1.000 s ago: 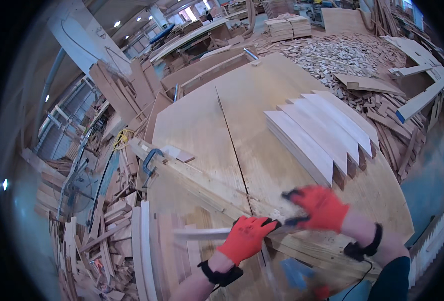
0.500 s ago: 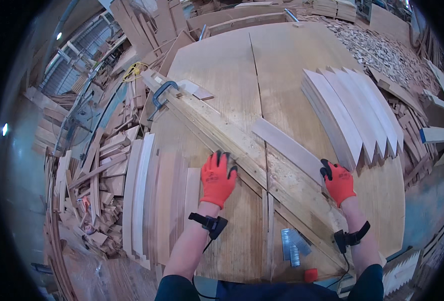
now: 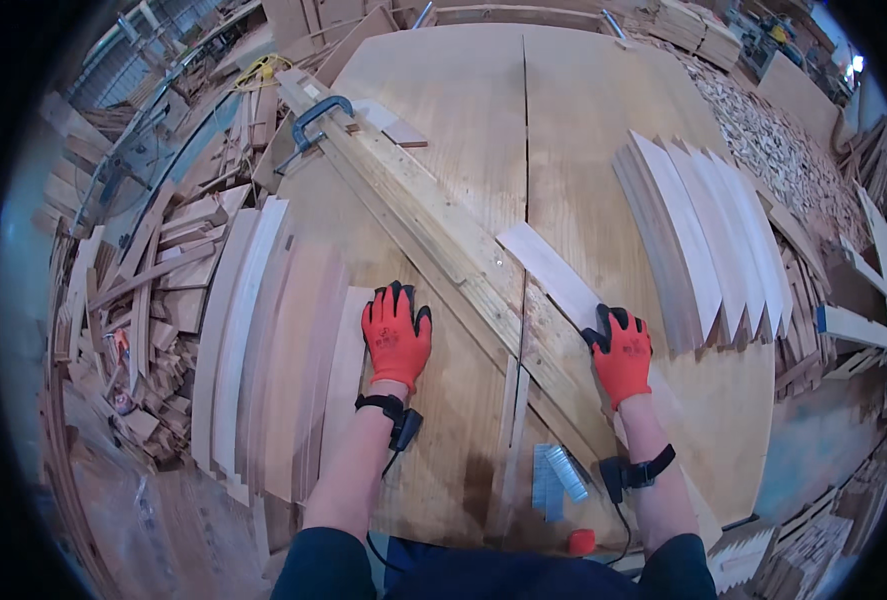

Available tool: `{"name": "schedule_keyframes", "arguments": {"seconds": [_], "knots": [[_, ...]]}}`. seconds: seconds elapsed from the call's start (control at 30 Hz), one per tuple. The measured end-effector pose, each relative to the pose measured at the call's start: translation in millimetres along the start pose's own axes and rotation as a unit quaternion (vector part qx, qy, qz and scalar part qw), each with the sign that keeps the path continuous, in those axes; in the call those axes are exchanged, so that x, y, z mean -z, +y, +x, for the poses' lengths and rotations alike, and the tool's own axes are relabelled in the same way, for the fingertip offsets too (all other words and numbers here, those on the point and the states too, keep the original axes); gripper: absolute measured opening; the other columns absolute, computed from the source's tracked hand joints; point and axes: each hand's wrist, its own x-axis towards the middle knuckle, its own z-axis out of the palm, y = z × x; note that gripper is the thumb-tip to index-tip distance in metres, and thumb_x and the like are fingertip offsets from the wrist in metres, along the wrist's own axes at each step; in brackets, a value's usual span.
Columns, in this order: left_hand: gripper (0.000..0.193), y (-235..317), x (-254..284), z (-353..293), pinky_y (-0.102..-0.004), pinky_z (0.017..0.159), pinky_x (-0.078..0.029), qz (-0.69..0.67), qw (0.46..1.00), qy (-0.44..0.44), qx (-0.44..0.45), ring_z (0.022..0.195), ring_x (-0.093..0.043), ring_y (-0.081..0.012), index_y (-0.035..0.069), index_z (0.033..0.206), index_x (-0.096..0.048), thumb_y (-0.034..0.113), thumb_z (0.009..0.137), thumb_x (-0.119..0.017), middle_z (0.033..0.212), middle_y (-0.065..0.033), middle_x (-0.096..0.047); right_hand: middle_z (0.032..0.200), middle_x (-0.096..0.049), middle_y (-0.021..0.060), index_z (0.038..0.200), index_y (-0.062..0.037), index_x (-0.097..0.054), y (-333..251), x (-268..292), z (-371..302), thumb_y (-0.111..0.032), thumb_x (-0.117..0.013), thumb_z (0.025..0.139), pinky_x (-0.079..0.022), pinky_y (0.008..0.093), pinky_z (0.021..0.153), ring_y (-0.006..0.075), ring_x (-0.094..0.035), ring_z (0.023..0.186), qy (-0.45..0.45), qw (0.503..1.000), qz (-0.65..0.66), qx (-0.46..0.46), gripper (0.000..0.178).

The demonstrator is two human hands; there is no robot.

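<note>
My left hand (image 3: 396,335), in a red glove with black fingertips, lies open with fingers apart. It is over the tabletop, beside the end of a pale board (image 3: 347,350) at the left. My right hand (image 3: 621,355), gloved alike, is closed over a flat, pale wooden board (image 3: 551,268), thumb toward one edge and fingers across it; the hand hides part of the board. That board lies along a long timber straightedge (image 3: 433,225) running diagonally across the table (image 3: 443,100). A blue C-clamp (image 3: 308,125) grips the straightedge's far left end.
Curved boards (image 3: 283,330) lie side by side at the left, and boards with pointed ends (image 3: 708,240) are stacked at the right. Metal strips of staples (image 3: 553,482) and a red object (image 3: 581,542) sit near the front edge. Scrap wood (image 3: 163,290) is heaped beyond the table's left side.
My left hand has moved off the straightedge, left and nearer to the left boards. My right hand stays at the pale board. The view has shifted somewhat.
</note>
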Motion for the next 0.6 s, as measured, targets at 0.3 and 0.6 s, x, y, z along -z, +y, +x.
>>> {"name": "schedule_keyframes", "arguments": {"seconds": [0.3,0.6], "knots": [[0.057,-7,-4,9,-0.0532,0.118,-0.023,-0.020,1.000,0.002,0.006,0.139,-0.041,-0.0360,0.001,0.136,-0.056,0.036,0.092,-0.063,0.149,-0.0189,-0.050,0.134,-0.056,0.0148,0.130,-0.0047,-0.061,-8,-9,-1,-0.023,-0.077,0.082,-0.041,0.0478,0.107,0.0368,-0.050,0.126,0.019,0.999,-0.036,-0.010,0.054],[0.058,-14,-15,14,-0.0526,0.118,-0.024,-0.048,0.999,0.020,0.003,0.138,-0.042,-0.0356,0.002,0.136,-0.055,0.034,0.090,-0.065,0.148,-0.0181,-0.050,0.137,-0.057,0.0173,0.131,-0.0030,-0.060,-13,-24,-1,-0.024,-0.075,0.085,-0.042,0.0467,0.109,0.0383,-0.052,0.126,0.018,0.998,-0.052,-0.038,0.053]]}}
